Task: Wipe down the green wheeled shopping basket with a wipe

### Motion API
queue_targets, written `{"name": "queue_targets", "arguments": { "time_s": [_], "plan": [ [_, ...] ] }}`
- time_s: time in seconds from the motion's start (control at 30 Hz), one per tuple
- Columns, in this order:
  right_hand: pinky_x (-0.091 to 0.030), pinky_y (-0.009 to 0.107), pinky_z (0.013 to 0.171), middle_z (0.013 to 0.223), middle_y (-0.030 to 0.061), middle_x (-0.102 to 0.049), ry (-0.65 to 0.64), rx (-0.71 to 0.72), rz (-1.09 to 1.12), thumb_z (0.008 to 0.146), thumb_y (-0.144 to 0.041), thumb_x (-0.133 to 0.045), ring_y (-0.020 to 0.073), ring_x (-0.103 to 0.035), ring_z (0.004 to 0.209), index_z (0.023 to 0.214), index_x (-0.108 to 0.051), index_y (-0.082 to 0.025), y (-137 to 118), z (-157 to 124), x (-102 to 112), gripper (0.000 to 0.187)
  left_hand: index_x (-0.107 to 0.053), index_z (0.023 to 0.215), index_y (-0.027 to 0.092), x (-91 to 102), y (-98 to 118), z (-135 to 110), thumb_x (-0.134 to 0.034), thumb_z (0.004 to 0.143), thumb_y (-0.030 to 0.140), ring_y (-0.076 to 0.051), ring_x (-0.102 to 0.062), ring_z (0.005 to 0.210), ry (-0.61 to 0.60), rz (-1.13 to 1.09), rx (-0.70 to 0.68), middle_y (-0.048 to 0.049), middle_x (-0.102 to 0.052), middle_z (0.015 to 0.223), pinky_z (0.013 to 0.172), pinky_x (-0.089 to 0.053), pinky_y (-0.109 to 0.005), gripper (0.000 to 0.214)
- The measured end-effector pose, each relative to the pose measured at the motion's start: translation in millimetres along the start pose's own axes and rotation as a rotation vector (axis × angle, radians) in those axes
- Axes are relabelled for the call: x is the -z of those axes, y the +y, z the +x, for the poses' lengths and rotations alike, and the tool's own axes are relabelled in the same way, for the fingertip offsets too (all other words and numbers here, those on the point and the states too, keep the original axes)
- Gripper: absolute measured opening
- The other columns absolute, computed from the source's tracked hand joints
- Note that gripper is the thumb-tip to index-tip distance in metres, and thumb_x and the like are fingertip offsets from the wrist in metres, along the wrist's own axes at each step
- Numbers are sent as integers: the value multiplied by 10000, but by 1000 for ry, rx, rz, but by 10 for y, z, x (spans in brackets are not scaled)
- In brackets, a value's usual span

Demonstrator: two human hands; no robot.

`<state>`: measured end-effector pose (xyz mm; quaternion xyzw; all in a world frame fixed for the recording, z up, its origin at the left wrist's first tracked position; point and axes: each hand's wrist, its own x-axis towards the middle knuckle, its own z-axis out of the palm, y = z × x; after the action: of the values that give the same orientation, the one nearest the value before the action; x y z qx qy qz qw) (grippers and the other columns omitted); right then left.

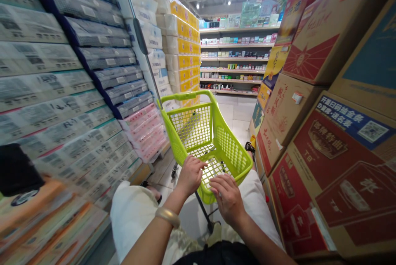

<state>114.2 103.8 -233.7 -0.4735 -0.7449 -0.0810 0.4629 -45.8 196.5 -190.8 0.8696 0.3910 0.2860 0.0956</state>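
Note:
A lime-green plastic shopping cart [233,145] with a lattice basket stands in front of me, its bar handle on the far side. Nothing lies in the basket. At the basket's near left edge is my left hand [192,172], fingers bent over the rim, a gold-coloured bangle [167,217] on its wrist. My right hand [228,197] is at the near end, its fingers together and curled over the rim. The fingers' undersides and parts of the near rim are hidden by the hands.
Stacked tissue packs [62,108] line the left side; yellow-and-white packs [182,46] stand further back. Cardboard cartons [340,166] rise close on the right. A thin metal pole [151,71] rises by the cart's handle. Shelves [235,57] of small goods cross the far end.

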Motion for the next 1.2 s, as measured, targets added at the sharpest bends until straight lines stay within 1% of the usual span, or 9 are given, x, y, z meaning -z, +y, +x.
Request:
{"name": "queue_targets", "arguments": {
  "time_s": [0.17,0.27,0.4,0.6,0.83,0.9,1.03,1.1,1.2],
  "plan": [
    [-488,467,961,1002,75,-739,118,-65,-77,965,-161,-450,223,-661,1008,1057,-675,-210,270,-23,113,248,-728,894,222,-6,3,-5,-447,774,71,-231,-574,899,8,-13,-1,-49,-695,820,1058,-365,-482,341],
    [-490,467,972,999,71,-740,113,-65,-52,961,-153,-454,220,-664,1008,1066,-672,-212,143,-23,72,249,-728,891,224,-15,0,-7,-445,767,64,-232,-573,901,18,-17,0,-47,-690,814,1058,-367,-480,347],
    [-500,422,975,1030,57,-737,5,58,50,956,-151,-466,199,-661,1027,1132,-641,-215,-47,-12,3,257,-724,888,218,-17,-9,-12,-447,768,63,-225,-574,904,19,-16,-4,-43,-683,816,1064,-361,-475,340],
    [-487,486,978,1047,79,-742,161,-67,-117,964,-141,-456,235,-653,1060,1119,-664,-200,347,-53,151,266,-727,884,223,-15,-6,-13,-449,769,65,-230,-571,888,14,-20,-10,-44,-676,807,1059,-363,-485,339],
    [-493,429,1009,1150,59,-727,31,119,-37,961,-150,-471,208,-634,1142,1242,-612,-208,53,-119,-28,319,-718,894,203,-22,-33,-10,-442,757,53,-228,-566,896,24,-24,-27,-45,-683,813,1055,-358,-484,342],
    [-494,435,1013,1147,65,-727,41,95,-42,963,-154,-471,210,-638,1136,1230,-622,-209,164,-113,26,312,-719,881,211,-25,-37,-11,-443,763,56,-223,-569,880,22,-20,-36,-40,-679,797,1053,-361,-478,339],
    [-485,476,1014,1084,84,-739,195,-46,-114,964,-155,-464,230,-654,1097,1168,-661,-199,430,-107,157,287,-722,879,207,-37,-36,-13,-454,762,53,-219,-573,864,32,-22,-42,-38,-680,798,1043,-364,-472,330],
    [-484,477,1016,1074,84,-740,203,-57,-106,962,-154,-466,229,-656,1089,1168,-660,-200,364,-116,127,287,-720,884,199,-43,-39,-13,-455,760,53,-222,-567,868,39,-25,-40,-41,-681,806,1035,-368,-474,327],
    [-493,442,1018,1113,74,-733,83,48,-31,953,-146,-485,210,-647,1109,1220,-628,-205,116,-132,13,310,-718,890,197,-44,-49,-14,-446,766,54,-227,-560,882,41,-29,-40,-45,-681,815,1038,-360,-482,331]
  ]
}}
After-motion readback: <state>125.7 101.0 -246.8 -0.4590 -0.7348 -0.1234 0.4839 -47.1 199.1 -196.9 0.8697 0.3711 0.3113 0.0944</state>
